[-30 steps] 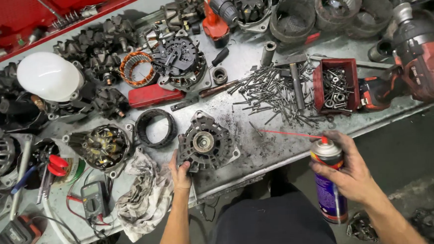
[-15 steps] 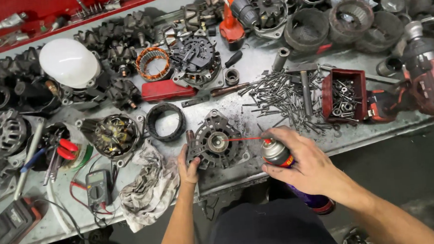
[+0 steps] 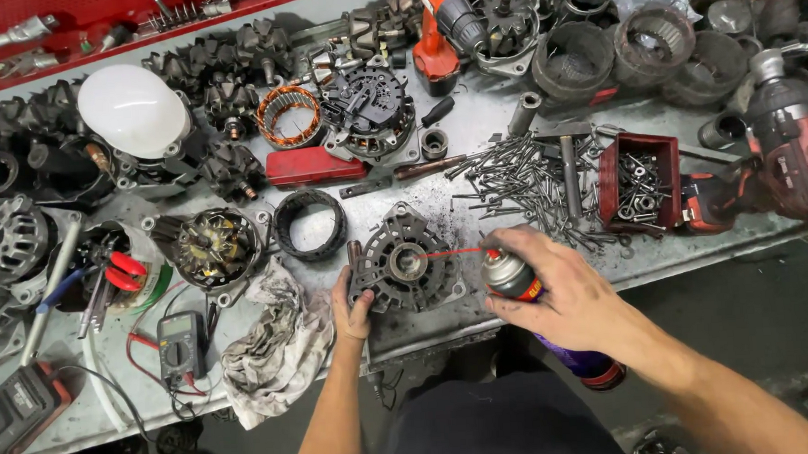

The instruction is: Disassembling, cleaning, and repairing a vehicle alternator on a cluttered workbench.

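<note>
My left hand [image 3: 351, 311] gripped the near-left edge of the alternator [image 3: 404, 267], fingers curled round its rim, while the part lay flat at the front of the bench [image 3: 482, 310]. My right hand [image 3: 564, 288] was wrapped round a spray can [image 3: 517, 281], one finger on top of the nozzle, the can tilted so its lower end hung past the bench edge. A thin red straw [image 3: 451, 252] ran from the nozzle to the alternator's hub, its tip at or just above the centre; I could not tell whether it touched. Just left of my left hand sat a dirty rag [image 3: 268, 349], and beyond it a multimeter [image 3: 180, 345] with red leads. Behind the alternator lay a black ring [image 3: 309, 225] and an open rotor housing [image 3: 212, 249]. To the right, a heap of bolts [image 3: 522, 184] spread loose on the bench, and beside it stood a small red tray [image 3: 609, 184] holding nuts and washers. At the left, a tub [image 3: 153, 282] held red-handled pliers and other tools. Further back, several black cup-shaped housings [image 3: 570, 62] sat with their mouths up; what they held was too dark to tell. A white dome [image 3: 132, 110] rested at back left, and a red drill [image 3: 796, 151] lay at the right edge.
</note>
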